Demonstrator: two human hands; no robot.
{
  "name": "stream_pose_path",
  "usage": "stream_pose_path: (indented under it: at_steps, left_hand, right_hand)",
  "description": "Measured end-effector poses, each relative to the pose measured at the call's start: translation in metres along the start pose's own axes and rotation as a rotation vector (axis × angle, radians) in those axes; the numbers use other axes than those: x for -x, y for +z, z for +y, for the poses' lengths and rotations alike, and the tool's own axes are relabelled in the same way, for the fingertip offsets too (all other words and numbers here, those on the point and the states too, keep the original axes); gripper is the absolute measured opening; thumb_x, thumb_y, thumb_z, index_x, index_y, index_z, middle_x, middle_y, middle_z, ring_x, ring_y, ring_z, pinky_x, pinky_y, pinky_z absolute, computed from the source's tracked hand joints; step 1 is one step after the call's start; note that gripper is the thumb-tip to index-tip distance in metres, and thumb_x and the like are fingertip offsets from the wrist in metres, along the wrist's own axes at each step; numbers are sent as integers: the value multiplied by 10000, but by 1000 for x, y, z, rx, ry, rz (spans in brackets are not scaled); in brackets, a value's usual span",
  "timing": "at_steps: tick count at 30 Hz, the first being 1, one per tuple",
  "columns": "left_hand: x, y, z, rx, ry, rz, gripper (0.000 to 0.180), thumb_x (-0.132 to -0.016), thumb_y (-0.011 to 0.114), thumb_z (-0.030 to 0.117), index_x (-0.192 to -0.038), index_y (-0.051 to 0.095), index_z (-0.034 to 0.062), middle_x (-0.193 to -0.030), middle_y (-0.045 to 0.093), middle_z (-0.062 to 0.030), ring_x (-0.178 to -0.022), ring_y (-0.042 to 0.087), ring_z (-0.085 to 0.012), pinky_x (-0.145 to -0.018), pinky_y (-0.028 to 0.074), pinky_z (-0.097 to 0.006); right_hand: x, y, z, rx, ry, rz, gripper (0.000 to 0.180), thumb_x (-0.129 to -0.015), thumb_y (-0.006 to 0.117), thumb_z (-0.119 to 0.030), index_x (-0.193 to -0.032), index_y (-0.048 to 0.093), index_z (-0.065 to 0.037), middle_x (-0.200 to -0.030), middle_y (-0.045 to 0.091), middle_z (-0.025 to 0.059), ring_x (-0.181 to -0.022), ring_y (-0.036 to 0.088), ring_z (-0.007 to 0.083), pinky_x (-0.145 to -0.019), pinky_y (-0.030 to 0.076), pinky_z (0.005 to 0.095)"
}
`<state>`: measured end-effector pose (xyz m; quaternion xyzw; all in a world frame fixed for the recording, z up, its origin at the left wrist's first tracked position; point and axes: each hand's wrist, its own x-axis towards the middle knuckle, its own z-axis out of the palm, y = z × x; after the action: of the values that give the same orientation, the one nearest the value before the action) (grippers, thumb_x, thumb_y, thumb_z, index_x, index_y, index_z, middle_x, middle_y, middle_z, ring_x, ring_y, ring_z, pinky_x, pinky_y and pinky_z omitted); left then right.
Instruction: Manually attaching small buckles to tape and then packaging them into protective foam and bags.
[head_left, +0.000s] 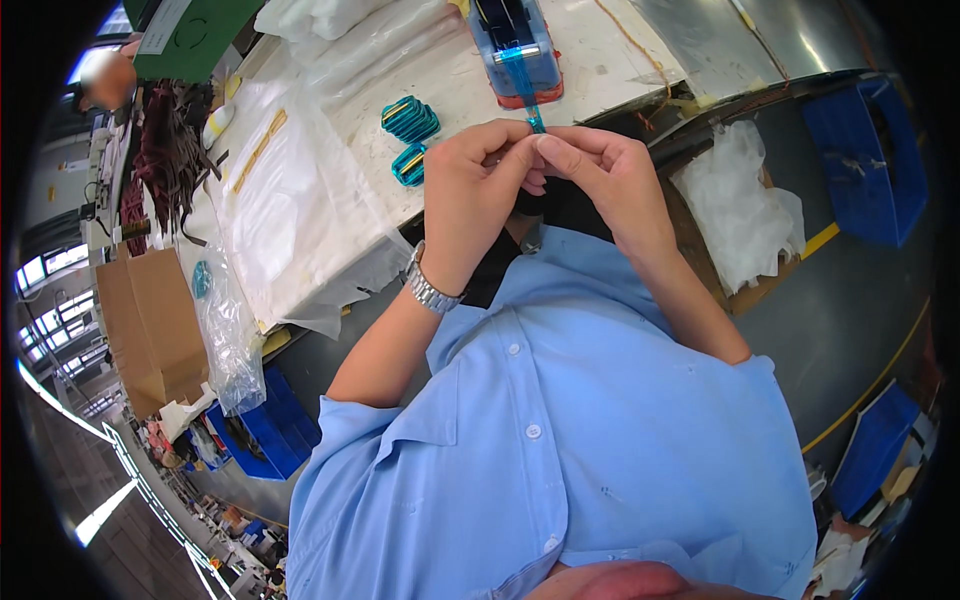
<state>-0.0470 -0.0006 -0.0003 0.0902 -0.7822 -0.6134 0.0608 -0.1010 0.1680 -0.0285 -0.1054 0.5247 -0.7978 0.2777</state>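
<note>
Item: one glossy teal strip (520, 82), apparently thin film or tape, lying over the front of a blue-grey tabletop dispenser with a red base (544, 74), near the edge of a white, worn-surfaced worktable (590, 62). Its lower end is brought down past the red base to the fingertips.

Handling (judged): very light; soft and readily bent or creased; slick on the shiny face. Whether an adhesive side is present cannot be told; if so, clinging to skin is to be expected. Best taken by the narrow free end or side edges, in a light fingertip pinch, with twisting avoided.

Hands: the left hand (474, 168), with a silver metal wristwatch (432, 284), is curled, its thumb and forefinger closed together at the strip's end. The right hand (612, 172) is set opposite in a matching pinch, thumb tips nearly meeting. The exact grip is partly hidden by the fingers.

Appearance: bright teal, reflective, narrow, straight over the dispenser; darker and narrower-looking near the fingers.

Adjacent: a fanned stack of teal, flat, rounded pieces with gold-coloured marks (409, 119), and a smaller teal-and-gold stack (409, 166) just beside the left hand, both laid on the worktable.
</note>
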Motion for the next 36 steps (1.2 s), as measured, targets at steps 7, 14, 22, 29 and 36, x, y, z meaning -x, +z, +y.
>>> stream_pose_path:
  at_steps: [7,14,22,29,36]
  left_hand:
    - [-34,-23,14,284,-291,-162,238,-1019,765,140,-997,742,-96,-806,738,-107,-655,732,-159,-597,643,-287]
    - [-50,-44,12,420,-486,-280,250,-997,803,190,-935,736,-42,-814,715,-77,-673,725,-162,-616,654,-298]
    - [-64,-56,14,473,-573,-336,249,-1007,793,200,-907,721,-17,-810,713,-59,-667,715,-148,-621,652,-294]
    - [-49,-41,39,-112,-192,-150,242,-1026,761,194,-938,746,-31,-827,720,-63,-640,701,-117,-585,591,-253]
    - [-17,-25,33,-368,247,16,162,-1042,714,81,-1119,753,-56,-935,769,-72,-788,753,-112,-719,600,-246]
  right_hand:
    - [-2,-6,11,117,-17,39,325,-1042,730,-154,-1262,749,85,-1107,816,128,-1004,748,112,-902,580,258]
    - [-29,-17,-3,297,-111,-66,429,-976,797,-131,-1335,704,85,-1152,811,145,-1060,775,168,-975,596,308]
    - [-44,-17,-13,333,-171,-220,591,-961,813,-57,-1484,582,93,-1329,747,169,-1169,740,182,-1054,582,330]
    - [-39,-8,-5,155,-187,-149,535,-990,780,-32,-1468,588,109,-1315,750,177,-1169,736,176,-1052,581,312]
    - [-34,0,1,21,-192,-97,541,-1003,757,-11,-1490,558,115,-1329,740,182,-1195,726,181,-1062,579,311]
